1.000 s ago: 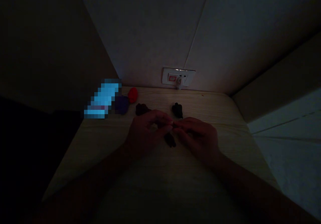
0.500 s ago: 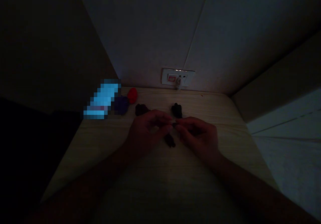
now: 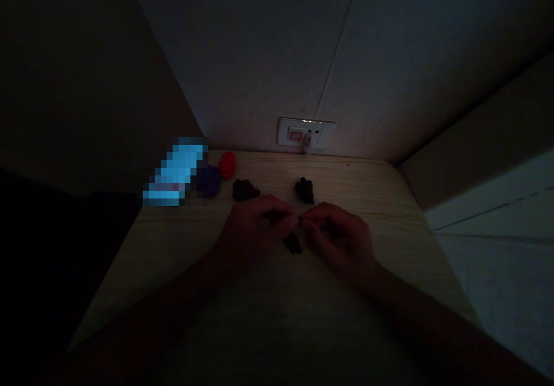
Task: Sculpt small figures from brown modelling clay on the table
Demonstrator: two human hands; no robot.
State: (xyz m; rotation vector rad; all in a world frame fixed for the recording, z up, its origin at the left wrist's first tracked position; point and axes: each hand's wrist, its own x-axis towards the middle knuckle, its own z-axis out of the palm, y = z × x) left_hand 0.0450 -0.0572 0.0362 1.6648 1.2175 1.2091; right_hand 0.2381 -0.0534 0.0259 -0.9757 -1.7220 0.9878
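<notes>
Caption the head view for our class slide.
Left hand and right hand, fingertips close together in dim light over a wood-grain tabletop, a black lump beyond.

Very dim; deep shadows; pixelated blue patch [image 3: 176,169]

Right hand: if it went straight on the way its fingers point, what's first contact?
Most likely the left hand, at its fingertips; too dark to tell whether the right hand already touches them.
</notes>
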